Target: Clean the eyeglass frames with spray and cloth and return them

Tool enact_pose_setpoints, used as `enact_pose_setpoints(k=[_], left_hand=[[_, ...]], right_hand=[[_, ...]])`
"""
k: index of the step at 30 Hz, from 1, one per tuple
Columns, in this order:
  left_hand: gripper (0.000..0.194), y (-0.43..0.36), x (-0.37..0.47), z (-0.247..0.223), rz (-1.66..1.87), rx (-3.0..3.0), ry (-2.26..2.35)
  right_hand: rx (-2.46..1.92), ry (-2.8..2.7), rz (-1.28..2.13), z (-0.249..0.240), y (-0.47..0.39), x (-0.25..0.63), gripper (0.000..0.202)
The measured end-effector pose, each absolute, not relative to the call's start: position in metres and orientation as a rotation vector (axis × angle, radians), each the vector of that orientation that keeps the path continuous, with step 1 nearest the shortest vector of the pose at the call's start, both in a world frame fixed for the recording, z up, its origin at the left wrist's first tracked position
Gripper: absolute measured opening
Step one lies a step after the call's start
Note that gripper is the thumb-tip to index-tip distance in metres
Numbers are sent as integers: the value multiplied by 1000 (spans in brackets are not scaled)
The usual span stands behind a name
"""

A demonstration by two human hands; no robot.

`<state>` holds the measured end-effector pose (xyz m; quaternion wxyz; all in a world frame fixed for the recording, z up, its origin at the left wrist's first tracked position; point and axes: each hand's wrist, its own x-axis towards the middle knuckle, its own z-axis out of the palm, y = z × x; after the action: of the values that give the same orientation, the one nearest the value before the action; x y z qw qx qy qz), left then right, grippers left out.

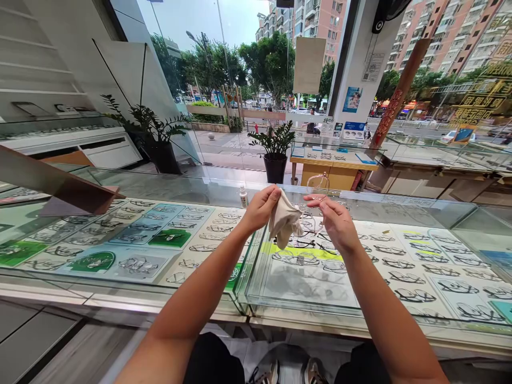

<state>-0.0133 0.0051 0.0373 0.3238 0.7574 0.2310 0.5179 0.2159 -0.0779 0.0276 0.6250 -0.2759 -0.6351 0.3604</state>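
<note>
My left hand (260, 209) is closed on a cream cleaning cloth (285, 216), which hangs in loose folds from the thumb and fingers. To the right of it, my right hand (335, 217) pinches a pair of eyeglasses with a thin, pale rim (318, 176). One round lens stands up above the fingertips, and what looks like the other shows below, partly behind the cloth. Both hands are above the glass display counter (296, 298), with a small gap between cloth and fingers. A small white bottle (244, 197) stands on the counter just beyond my left hand.
Rows of eyeglasses (412, 295) lie under the counter glass on both sides. A brown slanted panel (80, 189) juts in at left. Potted plants (275, 166) stand beyond the counter, near a wooden display table (334, 160) and the large window.
</note>
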Motion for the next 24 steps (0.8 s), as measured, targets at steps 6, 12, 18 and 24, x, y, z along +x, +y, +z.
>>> enact_pose_setpoints(k=[6, 12, 18, 24], left_hand=[[61, 6, -12, 35, 1215, 1967, 570], [56, -8, 2, 29, 1240, 1894, 614], [58, -19, 14, 27, 1212, 1676, 657], [62, -19, 22, 18, 1081, 1466, 660]], right_hand=[[-681, -1487, 705, 27, -75, 217, 30], [-690, -1556, 745, 21, -76, 207, 32], [-784, -1427, 725, 14, -72, 195, 33], [-827, -1296, 723, 1, -62, 189, 35]])
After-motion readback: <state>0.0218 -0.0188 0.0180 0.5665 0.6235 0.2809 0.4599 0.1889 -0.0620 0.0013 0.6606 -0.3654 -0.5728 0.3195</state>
